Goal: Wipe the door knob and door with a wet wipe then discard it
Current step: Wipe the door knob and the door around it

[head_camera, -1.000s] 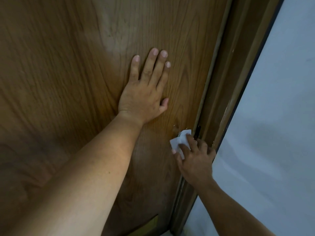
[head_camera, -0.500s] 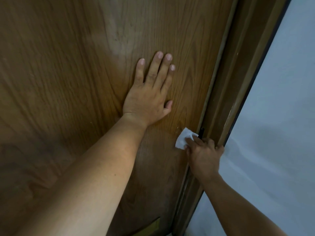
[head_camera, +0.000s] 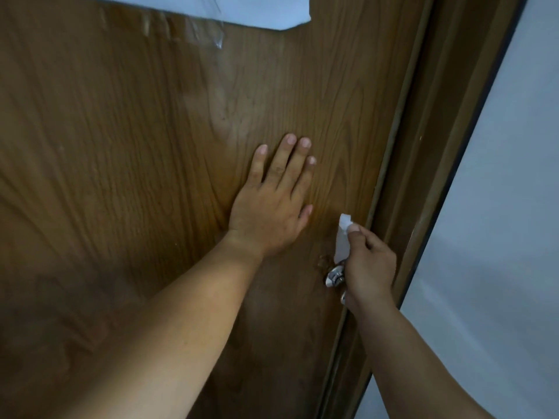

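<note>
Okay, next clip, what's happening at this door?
A person is cleaning a wooden door. The left hand lies flat on the panel, fingers spread upward. The right hand pinches a white wet wipe beside the door's edge, just above the metal door knob, which that hand partly hides. The wipe is not yet discarded.

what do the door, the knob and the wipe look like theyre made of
Door: looks like wood or wood-grain veneer, brown, low sheen; grain lines run along it.
Knob: seems polished metal, silvery with bright reflections; mostly hidden by the right hand.
Wet wipe: thin white sheet, matte, folded; probably nonwoven fabric or paper.
</note>
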